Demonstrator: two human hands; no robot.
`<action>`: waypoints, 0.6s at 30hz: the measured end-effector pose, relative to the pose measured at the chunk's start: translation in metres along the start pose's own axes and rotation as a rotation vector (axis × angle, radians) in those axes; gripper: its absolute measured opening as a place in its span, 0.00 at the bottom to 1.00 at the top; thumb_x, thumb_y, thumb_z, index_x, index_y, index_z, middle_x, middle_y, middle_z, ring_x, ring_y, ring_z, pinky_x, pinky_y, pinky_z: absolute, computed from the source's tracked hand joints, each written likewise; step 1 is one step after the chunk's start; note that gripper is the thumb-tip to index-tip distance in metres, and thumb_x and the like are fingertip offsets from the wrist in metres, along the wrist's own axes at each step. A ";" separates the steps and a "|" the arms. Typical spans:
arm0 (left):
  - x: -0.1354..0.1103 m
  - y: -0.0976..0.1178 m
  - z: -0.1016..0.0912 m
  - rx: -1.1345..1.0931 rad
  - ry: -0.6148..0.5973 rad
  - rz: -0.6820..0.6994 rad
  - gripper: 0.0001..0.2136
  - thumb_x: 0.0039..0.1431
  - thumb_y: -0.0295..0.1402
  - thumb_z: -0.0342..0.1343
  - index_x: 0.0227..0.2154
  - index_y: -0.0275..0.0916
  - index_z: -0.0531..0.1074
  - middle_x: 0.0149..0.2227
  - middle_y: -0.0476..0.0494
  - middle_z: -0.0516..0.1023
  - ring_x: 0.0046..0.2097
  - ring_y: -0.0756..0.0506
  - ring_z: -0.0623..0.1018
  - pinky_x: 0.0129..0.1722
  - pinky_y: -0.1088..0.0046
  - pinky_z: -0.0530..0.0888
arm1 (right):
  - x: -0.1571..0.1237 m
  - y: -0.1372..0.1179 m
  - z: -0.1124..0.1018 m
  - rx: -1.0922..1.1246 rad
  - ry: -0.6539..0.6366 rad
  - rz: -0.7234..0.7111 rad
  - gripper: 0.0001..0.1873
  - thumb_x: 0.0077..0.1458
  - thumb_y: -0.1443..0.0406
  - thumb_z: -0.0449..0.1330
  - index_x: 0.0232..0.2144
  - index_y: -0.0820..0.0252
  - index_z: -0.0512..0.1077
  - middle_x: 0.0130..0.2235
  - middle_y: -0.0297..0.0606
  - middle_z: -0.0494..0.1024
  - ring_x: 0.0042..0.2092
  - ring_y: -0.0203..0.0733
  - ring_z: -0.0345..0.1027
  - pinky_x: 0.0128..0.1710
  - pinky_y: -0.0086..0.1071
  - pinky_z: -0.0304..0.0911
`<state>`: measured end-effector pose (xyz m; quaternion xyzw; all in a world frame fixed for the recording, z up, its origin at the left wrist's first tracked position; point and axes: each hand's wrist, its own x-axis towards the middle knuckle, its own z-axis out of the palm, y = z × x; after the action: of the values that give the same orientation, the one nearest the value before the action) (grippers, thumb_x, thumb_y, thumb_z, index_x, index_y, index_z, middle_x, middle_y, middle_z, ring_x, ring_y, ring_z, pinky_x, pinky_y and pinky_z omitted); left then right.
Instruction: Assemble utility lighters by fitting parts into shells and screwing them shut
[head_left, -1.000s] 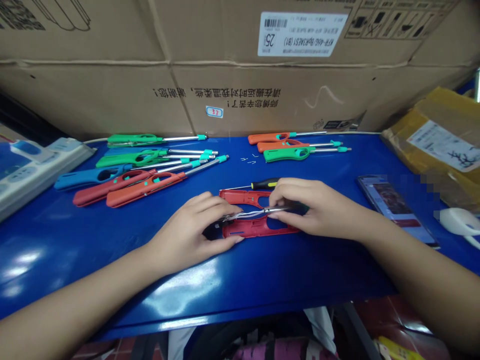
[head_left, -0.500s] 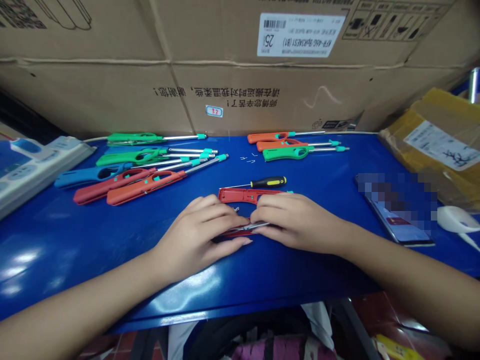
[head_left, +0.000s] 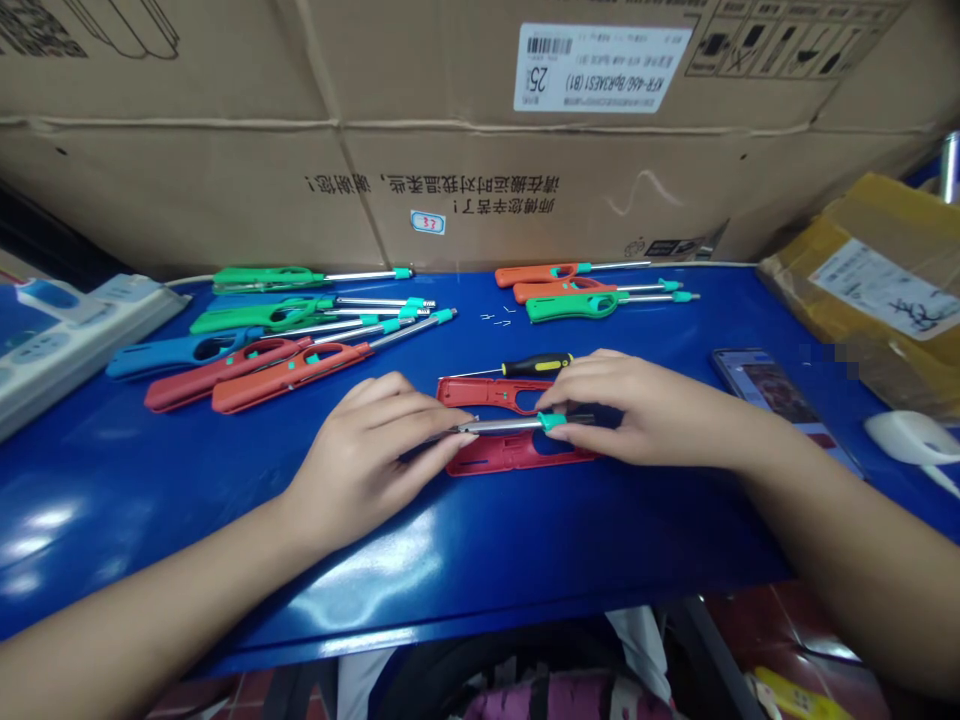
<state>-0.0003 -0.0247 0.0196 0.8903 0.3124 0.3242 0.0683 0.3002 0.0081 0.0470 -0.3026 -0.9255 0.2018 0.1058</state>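
My left hand [head_left: 386, 445] pinches the left end of a silver metal lighter tube [head_left: 506, 426], between thumb and fingertips. At the tube's other end, my right hand [head_left: 619, 405] closes its thumb and fingers round a teal piece [head_left: 553, 422]. The tube is held level above the red lower handle half [head_left: 495, 455], which lies open side up on the table. Just behind it is the red upper handle half [head_left: 472, 392], its right end partly covered by my right fingers. A black and yellow screwdriver [head_left: 525, 366] lies behind both halves.
Several assembled lighters [head_left: 285, 375] lie at the left, with further lighters [head_left: 574, 305] at the back right. Small metal bits [head_left: 495, 318] sit between them. A power strip [head_left: 67, 335] is far left; a phone [head_left: 780, 400] and yellow-taped parcel [head_left: 870, 290] are right. Cardboard [head_left: 450, 80] stands behind.
The metal tube has come up out of the red lower half, which now shows more. My right hand has moved right and up, holding the teal end; my left has shifted slightly left.
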 end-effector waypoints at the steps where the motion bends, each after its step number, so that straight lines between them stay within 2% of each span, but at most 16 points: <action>1: 0.000 -0.001 0.000 0.008 0.003 0.001 0.07 0.65 0.29 0.61 0.45 0.37 0.77 0.40 0.44 0.84 0.38 0.45 0.75 0.40 0.65 0.71 | 0.000 0.001 -0.001 0.011 -0.008 -0.009 0.12 0.67 0.58 0.59 0.45 0.57 0.78 0.44 0.38 0.82 0.46 0.45 0.74 0.51 0.42 0.61; 4: 0.000 -0.001 0.001 0.021 0.007 0.013 0.07 0.65 0.29 0.62 0.45 0.37 0.78 0.39 0.44 0.84 0.38 0.45 0.75 0.39 0.65 0.71 | -0.001 0.000 -0.004 0.018 -0.026 -0.023 0.12 0.67 0.58 0.59 0.41 0.57 0.78 0.41 0.38 0.83 0.44 0.44 0.74 0.48 0.40 0.61; 18: -0.001 0.002 0.003 0.017 -0.008 0.008 0.07 0.65 0.31 0.62 0.44 0.36 0.78 0.37 0.44 0.84 0.37 0.45 0.75 0.38 0.65 0.71 | -0.006 -0.004 -0.012 -0.129 0.021 -0.037 0.08 0.65 0.60 0.60 0.37 0.58 0.75 0.36 0.36 0.79 0.40 0.44 0.70 0.45 0.38 0.61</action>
<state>0.0022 -0.0261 0.0174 0.8934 0.3114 0.3181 0.0608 0.3069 0.0051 0.0589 -0.2939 -0.9408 0.1366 0.0995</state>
